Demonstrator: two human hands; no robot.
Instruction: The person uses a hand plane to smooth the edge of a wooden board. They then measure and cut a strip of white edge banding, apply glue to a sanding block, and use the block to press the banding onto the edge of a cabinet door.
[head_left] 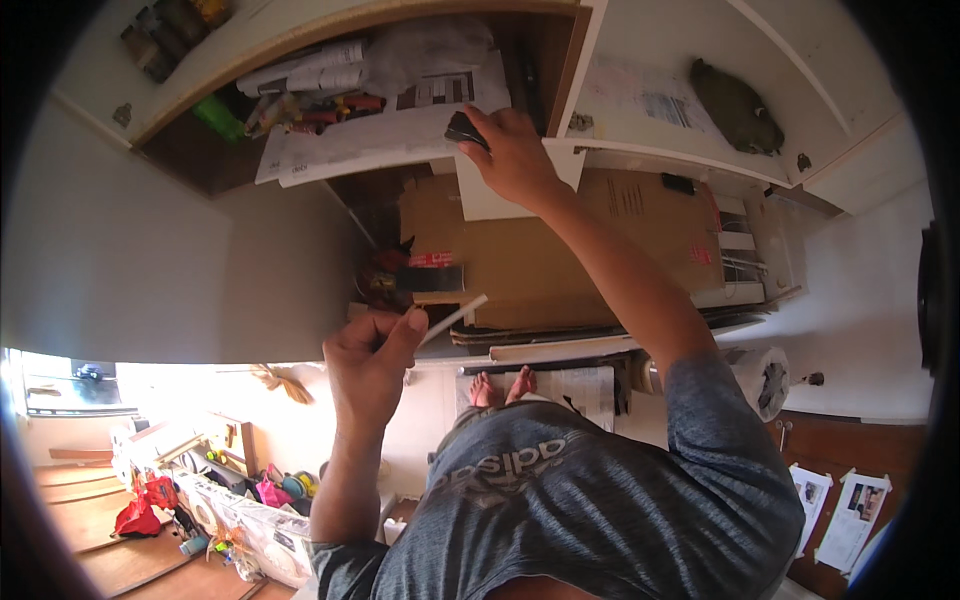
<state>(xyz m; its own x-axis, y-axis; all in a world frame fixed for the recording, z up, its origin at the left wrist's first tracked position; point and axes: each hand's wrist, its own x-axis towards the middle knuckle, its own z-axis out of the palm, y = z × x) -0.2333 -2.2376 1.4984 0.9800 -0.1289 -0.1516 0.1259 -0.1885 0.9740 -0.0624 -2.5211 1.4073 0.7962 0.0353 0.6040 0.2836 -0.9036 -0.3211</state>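
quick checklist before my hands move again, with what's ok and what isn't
1. Grip on the thin white stick: ok, the left hand pinches it near one end, and its other end sticks out free.
2. Grip on the small black object: ok, the right hand holds it.
3. What the black object is: cannot tell, fingers hide part of it.
4. Stick and black object apart: ok, one in each hand, not touching.
5. Open compartment uncluttered: not ok, paper sheets and a green item lie in it.
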